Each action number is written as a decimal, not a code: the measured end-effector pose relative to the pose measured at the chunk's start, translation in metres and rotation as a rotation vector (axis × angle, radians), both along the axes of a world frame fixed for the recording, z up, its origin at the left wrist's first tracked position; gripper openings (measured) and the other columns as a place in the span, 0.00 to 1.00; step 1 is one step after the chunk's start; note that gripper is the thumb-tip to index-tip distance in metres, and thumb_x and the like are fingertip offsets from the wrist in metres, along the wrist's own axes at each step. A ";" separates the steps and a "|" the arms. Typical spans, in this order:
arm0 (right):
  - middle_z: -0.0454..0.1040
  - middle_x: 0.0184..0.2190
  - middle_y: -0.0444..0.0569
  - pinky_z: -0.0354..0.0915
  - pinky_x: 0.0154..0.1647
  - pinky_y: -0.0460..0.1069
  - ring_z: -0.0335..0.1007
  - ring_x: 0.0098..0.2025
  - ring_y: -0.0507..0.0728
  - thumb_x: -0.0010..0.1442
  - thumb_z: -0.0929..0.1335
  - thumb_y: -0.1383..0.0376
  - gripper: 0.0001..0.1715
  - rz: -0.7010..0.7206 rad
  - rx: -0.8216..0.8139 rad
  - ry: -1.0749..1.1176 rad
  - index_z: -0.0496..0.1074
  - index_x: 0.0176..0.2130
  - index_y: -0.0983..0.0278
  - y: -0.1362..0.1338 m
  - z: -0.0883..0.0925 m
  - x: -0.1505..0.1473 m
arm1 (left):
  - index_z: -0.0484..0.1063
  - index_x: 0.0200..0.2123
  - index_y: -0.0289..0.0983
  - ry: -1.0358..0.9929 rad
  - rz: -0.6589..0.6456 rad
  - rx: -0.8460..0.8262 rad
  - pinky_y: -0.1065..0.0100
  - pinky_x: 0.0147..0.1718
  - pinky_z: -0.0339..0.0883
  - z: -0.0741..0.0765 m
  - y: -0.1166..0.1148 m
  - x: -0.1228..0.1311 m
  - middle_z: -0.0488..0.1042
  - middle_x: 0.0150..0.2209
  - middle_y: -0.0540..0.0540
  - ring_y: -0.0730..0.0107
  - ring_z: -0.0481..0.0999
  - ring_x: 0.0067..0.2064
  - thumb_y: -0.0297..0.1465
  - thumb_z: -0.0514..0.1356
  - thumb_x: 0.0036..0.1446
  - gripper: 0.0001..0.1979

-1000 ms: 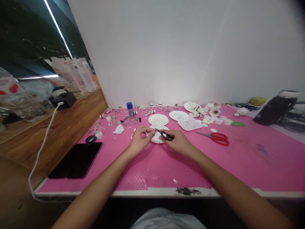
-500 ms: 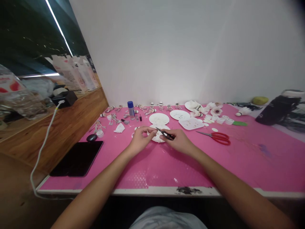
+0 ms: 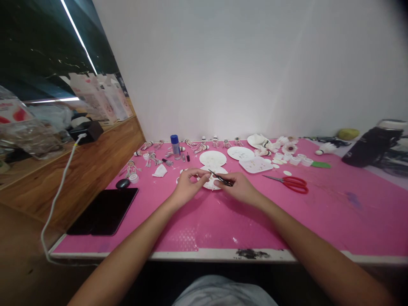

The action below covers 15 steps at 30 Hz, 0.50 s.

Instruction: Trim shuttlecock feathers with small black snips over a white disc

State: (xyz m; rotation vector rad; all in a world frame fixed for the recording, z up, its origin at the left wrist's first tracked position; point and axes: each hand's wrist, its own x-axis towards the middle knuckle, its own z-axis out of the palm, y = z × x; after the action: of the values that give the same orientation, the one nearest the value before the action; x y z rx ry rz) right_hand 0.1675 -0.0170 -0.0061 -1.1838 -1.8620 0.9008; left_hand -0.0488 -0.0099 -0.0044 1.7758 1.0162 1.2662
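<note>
My right hand (image 3: 238, 187) grips small black scissors (image 3: 223, 180), their narrow tip pointing left toward my left fingertips. The thumb and fingers of my left hand (image 3: 190, 183) are pinched together at that tip; whatever lies between them is too small to make out. Both hands are held over a white paper plate (image 3: 214, 185) with small bits on it. Just behind it lies another white plate (image 3: 213, 159).
Red-handled scissors (image 3: 295, 184) lie to the right, near white plastic cups (image 3: 295, 161) and a white tray (image 3: 256, 165). Shuttlecocks (image 3: 215, 141) line the back. A blue-capped bottle (image 3: 175, 148), a black tablet (image 3: 103, 212) and a mouse (image 3: 123, 183) are left; a black flask (image 3: 371, 144) is far right.
The black scissors have turned slightly in my right hand and their handles look closer together. My left hand stays in nearly the same place.
</note>
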 end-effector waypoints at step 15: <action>0.85 0.45 0.51 0.71 0.42 0.55 0.79 0.42 0.65 0.62 0.72 0.49 0.29 0.024 -0.007 0.011 0.82 0.56 0.62 -0.003 0.000 0.000 | 0.85 0.36 0.38 -0.035 -0.012 -0.061 0.62 0.42 0.72 0.000 0.001 -0.002 0.84 0.33 0.43 0.61 0.80 0.38 0.43 0.68 0.59 0.14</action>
State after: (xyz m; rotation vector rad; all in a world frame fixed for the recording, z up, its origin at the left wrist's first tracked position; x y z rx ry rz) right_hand 0.1674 -0.0197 -0.0058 -1.1605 -1.8690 0.9262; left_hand -0.0504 -0.0092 -0.0043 1.7059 1.0123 1.2420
